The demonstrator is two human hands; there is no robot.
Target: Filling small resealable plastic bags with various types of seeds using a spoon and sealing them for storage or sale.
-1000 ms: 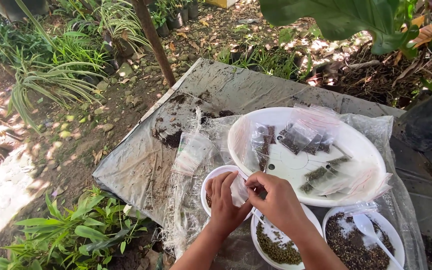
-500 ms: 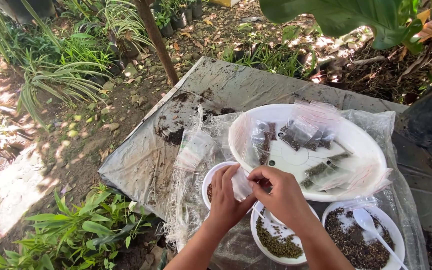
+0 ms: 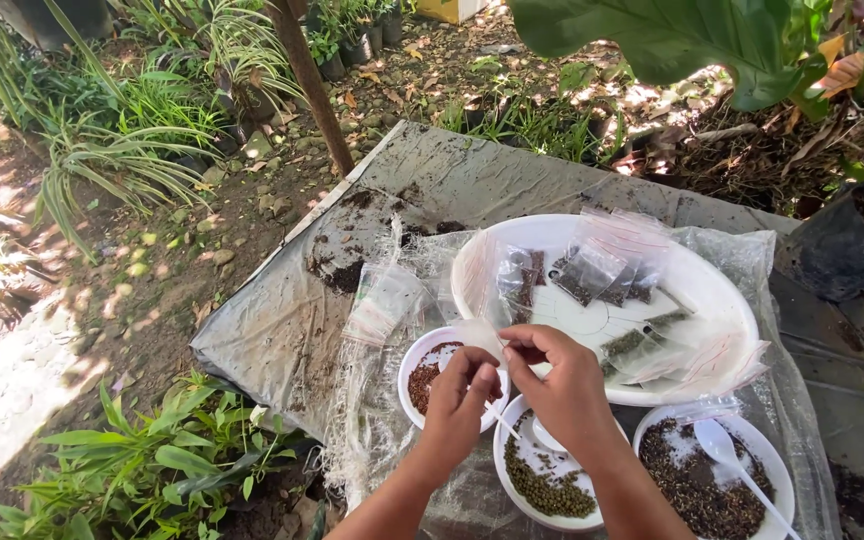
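Both hands meet over the bowls now; left hand (image 3: 462,385) and right hand (image 3: 557,375) pinch a small clear packet (image 3: 480,335) between fingertips, lifted a touch higher than a second ago, above the small bowl of reddish seed (image 3: 422,372); I read that as the packet's mouth being worked; filled packets (image 3: 592,270) lie on the big white plate (image 3: 722,300); spoon (image 3: 727,455) rests in the dark-seed bowl (image 3: 692,480).

Three small bowls (image 3: 449,385), one large basin (image 3: 712,290) (white).
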